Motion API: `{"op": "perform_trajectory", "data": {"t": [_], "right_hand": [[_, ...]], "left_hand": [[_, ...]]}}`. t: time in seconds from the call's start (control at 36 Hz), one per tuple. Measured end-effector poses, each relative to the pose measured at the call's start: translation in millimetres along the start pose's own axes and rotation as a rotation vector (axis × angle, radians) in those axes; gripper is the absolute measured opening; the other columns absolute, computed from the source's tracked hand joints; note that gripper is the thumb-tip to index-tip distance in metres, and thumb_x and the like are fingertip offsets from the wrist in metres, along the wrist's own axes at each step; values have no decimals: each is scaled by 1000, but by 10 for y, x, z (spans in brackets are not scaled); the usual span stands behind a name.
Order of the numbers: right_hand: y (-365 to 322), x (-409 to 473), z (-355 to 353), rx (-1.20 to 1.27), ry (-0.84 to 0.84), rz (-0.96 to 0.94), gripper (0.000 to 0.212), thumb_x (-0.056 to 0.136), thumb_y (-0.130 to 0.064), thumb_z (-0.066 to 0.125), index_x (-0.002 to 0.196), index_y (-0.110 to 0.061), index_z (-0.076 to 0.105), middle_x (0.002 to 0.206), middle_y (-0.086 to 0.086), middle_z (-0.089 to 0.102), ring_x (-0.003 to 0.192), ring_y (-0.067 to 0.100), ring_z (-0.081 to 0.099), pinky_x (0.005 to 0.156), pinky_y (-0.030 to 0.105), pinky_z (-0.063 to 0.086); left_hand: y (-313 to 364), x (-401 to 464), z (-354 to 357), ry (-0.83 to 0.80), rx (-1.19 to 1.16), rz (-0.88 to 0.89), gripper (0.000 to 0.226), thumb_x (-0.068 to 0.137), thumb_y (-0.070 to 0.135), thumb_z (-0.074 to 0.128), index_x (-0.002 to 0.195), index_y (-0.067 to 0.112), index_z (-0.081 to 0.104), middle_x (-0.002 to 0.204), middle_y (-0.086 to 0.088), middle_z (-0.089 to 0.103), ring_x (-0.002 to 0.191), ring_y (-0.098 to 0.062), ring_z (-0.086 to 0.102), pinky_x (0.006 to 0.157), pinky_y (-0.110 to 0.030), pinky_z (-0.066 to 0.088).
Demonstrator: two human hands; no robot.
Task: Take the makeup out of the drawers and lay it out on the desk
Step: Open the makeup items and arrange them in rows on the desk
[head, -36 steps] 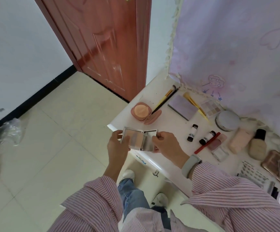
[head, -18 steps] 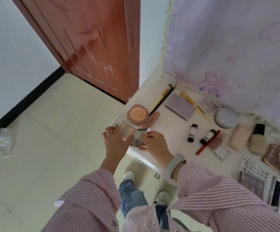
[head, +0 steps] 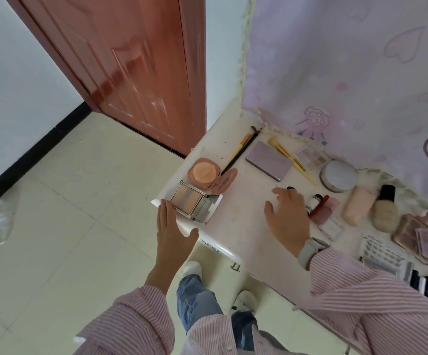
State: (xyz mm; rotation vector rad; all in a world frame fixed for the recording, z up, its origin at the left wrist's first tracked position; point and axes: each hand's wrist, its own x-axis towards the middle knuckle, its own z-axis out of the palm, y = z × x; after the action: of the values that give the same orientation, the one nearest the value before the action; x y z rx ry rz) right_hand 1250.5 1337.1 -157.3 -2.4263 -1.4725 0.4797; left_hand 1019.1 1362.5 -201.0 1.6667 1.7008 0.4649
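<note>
A silver square compact (head: 191,201) lies open at the white desk's (head: 236,226) left front corner, its beige powder pan facing up. My left hand (head: 173,228) hovers just in front of it, fingers spread, holding nothing. My right hand (head: 288,216) is flat and empty over the desk middle, partly covering a small black-capped tube. An open peach round compact (head: 204,172) sits right behind the silver one. Further right lie a lilac palette (head: 269,160), brushes (head: 241,151), a round jar (head: 338,175) and a foundation bottle (head: 385,208).
A brown door (head: 136,65) stands behind the desk's left end. A pale pink patterned cloth (head: 348,73) hangs along the wall behind the desk. More palettes and a blister pack (head: 384,254) crowd the desk's right end. Drawer knobs (head: 234,266) show under the front edge. Tiled floor lies to the left.
The silver compact, held open in both hands a second ago, now rests on the desk corner. Both hands have let go and drawn apart.
</note>
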Motion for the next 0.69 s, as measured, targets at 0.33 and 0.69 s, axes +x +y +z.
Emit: {"op": "perform_trajectory", "data": {"t": [0.33,0.69], "right_hand": [[150,114,72,-496,-112,31,40,92,-25,38,131,-16,40,114,12,50,105,30,45,86,39,36],[163,-188,-156,568,-461,87,11,90,-21,57,96,-12,57,77,-2,64,62,8,53,57,13,41]], "left_hand": [[80,67,60,37,62,-21,95,82,27,70,148,4,6,157,-8,3,145,-22,0,115,-33,9],[206,-646,330,215,-127,102,30,82,9,67,111,9,57,107,-3,53,97,-23,54,80,-44,52]]}}
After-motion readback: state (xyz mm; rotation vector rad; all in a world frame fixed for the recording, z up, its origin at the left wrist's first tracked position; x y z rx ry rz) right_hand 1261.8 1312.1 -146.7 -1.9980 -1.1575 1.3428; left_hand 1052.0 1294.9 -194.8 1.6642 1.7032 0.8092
